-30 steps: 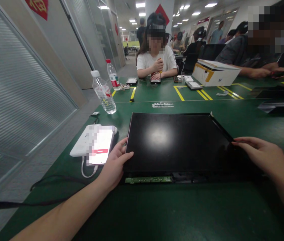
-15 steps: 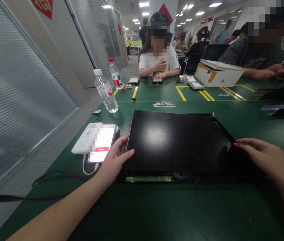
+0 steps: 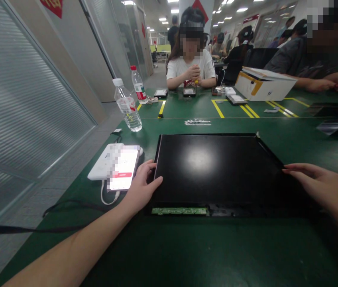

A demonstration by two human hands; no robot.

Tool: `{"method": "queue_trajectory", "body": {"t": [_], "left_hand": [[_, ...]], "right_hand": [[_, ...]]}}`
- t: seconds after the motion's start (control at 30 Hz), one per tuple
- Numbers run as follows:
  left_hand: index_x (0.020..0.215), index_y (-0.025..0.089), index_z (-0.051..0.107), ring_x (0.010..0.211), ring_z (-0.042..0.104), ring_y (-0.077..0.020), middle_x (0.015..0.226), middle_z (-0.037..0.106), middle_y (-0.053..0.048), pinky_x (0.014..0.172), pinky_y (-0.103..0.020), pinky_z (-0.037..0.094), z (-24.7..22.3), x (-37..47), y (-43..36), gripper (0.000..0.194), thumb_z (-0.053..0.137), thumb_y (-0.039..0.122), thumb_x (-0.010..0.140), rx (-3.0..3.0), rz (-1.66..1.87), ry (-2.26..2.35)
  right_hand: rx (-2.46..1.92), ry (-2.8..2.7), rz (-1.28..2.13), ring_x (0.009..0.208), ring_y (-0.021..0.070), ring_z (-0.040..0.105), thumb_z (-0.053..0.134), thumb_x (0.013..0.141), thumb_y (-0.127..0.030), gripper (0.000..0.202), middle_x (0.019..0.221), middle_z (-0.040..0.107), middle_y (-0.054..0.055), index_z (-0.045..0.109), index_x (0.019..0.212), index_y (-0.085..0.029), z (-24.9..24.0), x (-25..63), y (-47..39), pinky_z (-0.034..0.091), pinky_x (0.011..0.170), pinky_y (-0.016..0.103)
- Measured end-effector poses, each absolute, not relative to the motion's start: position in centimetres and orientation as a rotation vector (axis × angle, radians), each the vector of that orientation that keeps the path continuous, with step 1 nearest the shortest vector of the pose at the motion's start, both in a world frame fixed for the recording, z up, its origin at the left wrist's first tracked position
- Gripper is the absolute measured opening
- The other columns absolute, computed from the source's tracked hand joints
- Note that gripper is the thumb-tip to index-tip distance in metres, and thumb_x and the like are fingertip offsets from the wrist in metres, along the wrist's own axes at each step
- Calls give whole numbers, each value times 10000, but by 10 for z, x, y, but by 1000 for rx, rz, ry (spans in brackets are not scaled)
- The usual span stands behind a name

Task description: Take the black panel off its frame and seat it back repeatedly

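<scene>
Display panel [image 3: 217, 175] lies in its black frame [image 3: 270, 150] on the tabletop [image 3: 205, 251], apparently seated; our left grip [image 3: 143, 185] clasps its left edge, our right grip [image 3: 321, 181] pinches the frame; circuit board [image 3: 179, 211] sits uncovered.

On the green table [image 3: 211, 247] a lit phone [image 3: 127, 165] lies beside a white device [image 3: 101, 165], a white-capped bottle [image 3: 129, 108] and a red-capped bottle [image 3: 139, 88] stand beyond them, and a white box [image 3: 272, 89] sits farther right, near a person in white [image 3: 177, 67].
</scene>
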State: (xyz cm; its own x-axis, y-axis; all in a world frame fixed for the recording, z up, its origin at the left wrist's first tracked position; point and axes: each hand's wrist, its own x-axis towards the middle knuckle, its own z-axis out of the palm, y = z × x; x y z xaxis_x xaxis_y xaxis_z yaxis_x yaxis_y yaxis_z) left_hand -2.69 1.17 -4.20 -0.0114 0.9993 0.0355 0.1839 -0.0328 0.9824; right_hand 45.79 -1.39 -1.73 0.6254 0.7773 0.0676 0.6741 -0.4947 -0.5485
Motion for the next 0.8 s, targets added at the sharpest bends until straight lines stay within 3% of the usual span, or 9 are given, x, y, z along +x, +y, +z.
{"method": "queue_trajectory", "body": {"t": [0.3, 0.67, 0.8], "left_hand": [[1227, 201, 664, 1528, 397, -359, 1560, 460, -177, 1223, -568, 363, -42, -32, 16, 397, 693, 299, 843, 1776, 878, 1545], [1298, 177, 626, 1507, 439, -371, 1566, 465, -203, 1195, -586, 416, -41, -33, 16, 439, 645, 330, 887, 1895, 808, 1560], [1330, 154, 610, 1501, 451, -367, 1578, 452, -219, 1221, -586, 379, -40, -33, 15, 457, 634, 318, 904, 1961, 767, 1567]], "right_hand": [[-2322, -1087, 315, 970, 366, 691, 593, 465, -557, 414, 907, 796, 51, 762, 760, -320, -10, 451, -12, 481, 907, 491], [-2236, -988, 409, 1082, 401, 678, 618, 378, -535, 426, 910, 805, 63, 742, 721, -315, -5, 445, -14, 449, 1031, 504], [-2233, -987, 408, 1104, 404, 677, 613, 369, -533, 428, 903, 806, 66, 742, 714, -315, -2, 441, -13, 438, 1062, 497]]}}
